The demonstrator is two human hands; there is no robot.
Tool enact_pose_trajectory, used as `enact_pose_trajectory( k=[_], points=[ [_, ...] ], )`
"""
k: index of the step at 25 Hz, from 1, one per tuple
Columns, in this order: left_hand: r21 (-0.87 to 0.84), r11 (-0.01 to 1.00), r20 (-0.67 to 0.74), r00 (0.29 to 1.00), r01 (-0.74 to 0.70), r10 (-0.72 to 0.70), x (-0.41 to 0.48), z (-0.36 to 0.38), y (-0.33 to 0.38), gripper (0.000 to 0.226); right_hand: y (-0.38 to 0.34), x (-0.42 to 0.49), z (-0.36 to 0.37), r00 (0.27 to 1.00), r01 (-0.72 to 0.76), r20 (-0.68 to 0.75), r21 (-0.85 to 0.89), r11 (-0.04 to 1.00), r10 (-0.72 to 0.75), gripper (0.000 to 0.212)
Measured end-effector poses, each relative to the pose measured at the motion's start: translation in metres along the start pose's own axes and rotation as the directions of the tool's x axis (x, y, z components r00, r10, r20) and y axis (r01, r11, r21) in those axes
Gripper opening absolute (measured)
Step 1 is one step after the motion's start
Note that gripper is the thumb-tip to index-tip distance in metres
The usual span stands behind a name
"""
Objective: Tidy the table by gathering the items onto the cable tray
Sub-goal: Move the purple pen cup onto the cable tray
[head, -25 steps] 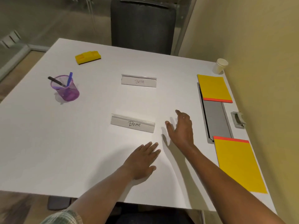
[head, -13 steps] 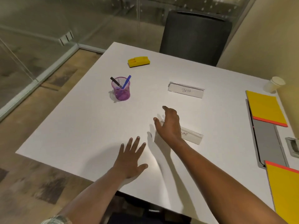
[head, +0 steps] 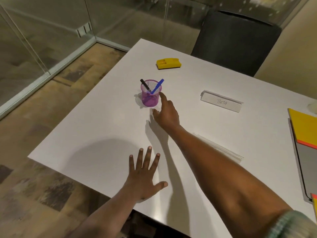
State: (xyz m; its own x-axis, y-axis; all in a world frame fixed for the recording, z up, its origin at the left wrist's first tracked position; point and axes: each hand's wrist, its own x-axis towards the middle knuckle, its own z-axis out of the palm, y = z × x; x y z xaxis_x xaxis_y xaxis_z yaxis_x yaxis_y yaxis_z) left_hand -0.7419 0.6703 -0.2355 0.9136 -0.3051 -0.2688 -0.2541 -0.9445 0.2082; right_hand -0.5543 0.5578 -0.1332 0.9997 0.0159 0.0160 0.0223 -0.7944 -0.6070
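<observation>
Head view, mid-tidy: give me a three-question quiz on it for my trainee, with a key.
1. True or false: the right hand is already closed around the purple mesh pen cup.
2. Which item lies farthest from the person? A) yellow eraser B) name plate marked BETA C) the pen cup
3. Fill in: the left hand rests flat on the ____ with its fingers spread.

Key:
1. False. The right hand is open, with its index fingertip at the cup's rim and the thumb short of the base.
2. A
3. table
</observation>
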Motion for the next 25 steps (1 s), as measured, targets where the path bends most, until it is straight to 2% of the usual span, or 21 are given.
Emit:
enact_pose_trajectory(
  k=[3, 7, 13, 20, 25],
  points=[
    [-0.009, 1.0, -0.007, 1.0, -0.017, 0.017, 0.0, 0.002, -0.002, 0.103, 0.001, 0.031, 0.005, 0.999, -0.004, 0.042, -0.089, 0.996, 0.008, 0.072],
    [0.005, 1.0, -0.019, 1.0, -0.018, 0.019, 0.002, 0.005, -0.003, 0.104, 0.004, 0.053, 0.008, 0.996, 0.003, 0.092, -0.155, 0.988, 0.011, 0.057],
    [0.012, 1.0, -0.023, 1.0, -0.015, 0.015, 0.002, 0.006, -0.004, 0.103, 0.011, 0.043, 0.0, 0.999, 0.001, 0.036, -0.125, 0.992, 0.004, 0.024],
    [0.011, 1.0, 0.045, 0.999, 0.012, -0.012, 0.002, 0.003, -0.005, 0.1, 0.039, -0.021, -0.053, 0.999, 0.044, -0.022, 0.039, 0.998, -0.043, 0.017],
    [0.116, 0.993, 0.067, 0.998, 0.008, -0.016, 0.002, -0.008, 0.012, 0.098, 0.086, -0.073, -0.123, 0.996, 0.023, -0.088, 0.084, 0.996, -0.016, 0.013]
  ],
)
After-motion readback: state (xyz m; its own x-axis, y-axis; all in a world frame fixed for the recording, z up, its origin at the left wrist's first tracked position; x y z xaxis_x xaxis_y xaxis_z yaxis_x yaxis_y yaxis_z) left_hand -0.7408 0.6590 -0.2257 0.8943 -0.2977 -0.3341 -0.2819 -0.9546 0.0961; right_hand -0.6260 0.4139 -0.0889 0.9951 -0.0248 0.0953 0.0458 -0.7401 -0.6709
